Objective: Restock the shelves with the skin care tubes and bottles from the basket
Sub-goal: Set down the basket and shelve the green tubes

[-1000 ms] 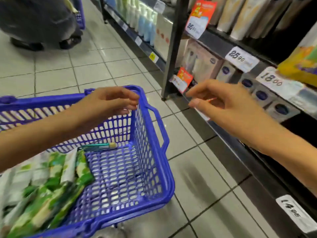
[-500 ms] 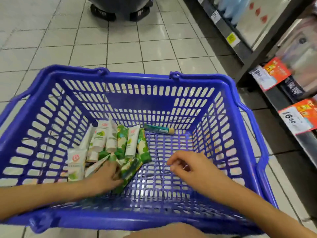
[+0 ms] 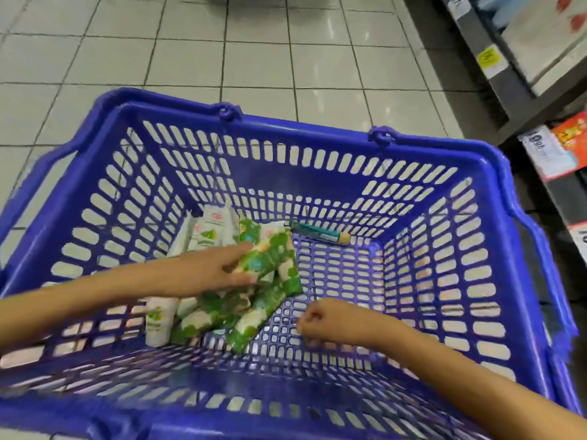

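Down on the tiled floor (image 3: 254, 58) sits a blue basket (image 3: 317, 147). Inside, the left hand (image 3: 209, 271) has its fingers (image 3: 236, 250) grasping a green tube (image 3: 270, 258) atop the pile; the right hand (image 3: 324, 322) is clenched, empty, just beside it.

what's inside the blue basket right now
In the blue basket: a pile of green-and-white tubes under the left hand, and a teal tube lying apart. The hand and upper tubes cover whatever lies beneath.

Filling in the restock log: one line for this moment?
left hand: grasping green tube | right hand: curled, empty | teal tube: apart | basket: on floor
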Demonstrator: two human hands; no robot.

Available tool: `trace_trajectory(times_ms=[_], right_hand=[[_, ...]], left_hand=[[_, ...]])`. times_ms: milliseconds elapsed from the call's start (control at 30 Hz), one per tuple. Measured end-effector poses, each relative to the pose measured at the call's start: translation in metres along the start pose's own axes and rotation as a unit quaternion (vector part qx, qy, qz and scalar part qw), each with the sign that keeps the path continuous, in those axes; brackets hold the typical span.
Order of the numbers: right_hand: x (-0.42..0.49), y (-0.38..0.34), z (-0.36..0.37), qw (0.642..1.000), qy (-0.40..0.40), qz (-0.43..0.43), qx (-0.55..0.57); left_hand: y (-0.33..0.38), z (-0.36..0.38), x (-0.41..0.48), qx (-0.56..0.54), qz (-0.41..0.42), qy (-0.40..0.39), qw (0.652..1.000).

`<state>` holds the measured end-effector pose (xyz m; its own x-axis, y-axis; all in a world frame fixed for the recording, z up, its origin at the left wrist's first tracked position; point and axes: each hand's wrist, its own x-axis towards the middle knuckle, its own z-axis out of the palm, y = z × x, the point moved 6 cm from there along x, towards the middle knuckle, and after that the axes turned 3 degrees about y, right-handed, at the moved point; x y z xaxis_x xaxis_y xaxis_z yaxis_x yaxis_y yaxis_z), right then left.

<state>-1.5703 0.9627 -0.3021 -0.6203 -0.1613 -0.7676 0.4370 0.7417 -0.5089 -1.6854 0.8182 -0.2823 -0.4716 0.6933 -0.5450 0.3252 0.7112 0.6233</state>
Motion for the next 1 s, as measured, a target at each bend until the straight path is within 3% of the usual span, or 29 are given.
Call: trace_trajectory(times_ms=[100, 200, 300, 433, 500, 700, 767, 900, 1000], right_hand=[[0.027, -0.001, -0.003, 1.000, -0.005, 0.027, -0.013], [0.047, 0.001, -0.003, 0.996, -0.056, 0.063, -0.010], [0.056, 0.007, 0.008, 0.982, -0.135, 0.128, 0.021], [0.070, -0.004, 0.026, 0.956, -0.212, 0.183, 0.081], [0.082, -0.010, 0.034, 0.945, -0.184, 0.218, 0.158], [0.097, -0.005, 0.060, 0.896, 0.007, 0.265, 0.357], [0.094, -0.007, 0.061, 0.868, 0.029, 0.264, 0.419], [0.083, -0.019, 0.054, 0.771, 0.036, 0.268, 0.576], [0.062, -0.023, 0.036, 0.772, 0.038, 0.246, 0.584]], left_hand=[[0.015, -0.050, -0.003, -0.202, 0.056, 0.091, 0.974], [0.021, -0.075, 0.003, -0.263, 0.050, 0.172, 0.948], [0.026, -0.077, 0.000, -0.243, 0.047, 0.173, 0.953], [0.025, -0.079, -0.012, -0.121, 0.019, 0.221, 0.967], [0.028, -0.087, -0.014, -0.131, 0.015, 0.216, 0.967], [0.031, -0.118, -0.022, -0.240, 0.038, 0.214, 0.946], [0.026, -0.126, -0.021, -0.245, 0.041, 0.228, 0.941], [0.027, -0.125, -0.018, -0.262, 0.047, 0.213, 0.940], [0.030, -0.107, -0.011, -0.292, 0.039, 0.190, 0.936]])
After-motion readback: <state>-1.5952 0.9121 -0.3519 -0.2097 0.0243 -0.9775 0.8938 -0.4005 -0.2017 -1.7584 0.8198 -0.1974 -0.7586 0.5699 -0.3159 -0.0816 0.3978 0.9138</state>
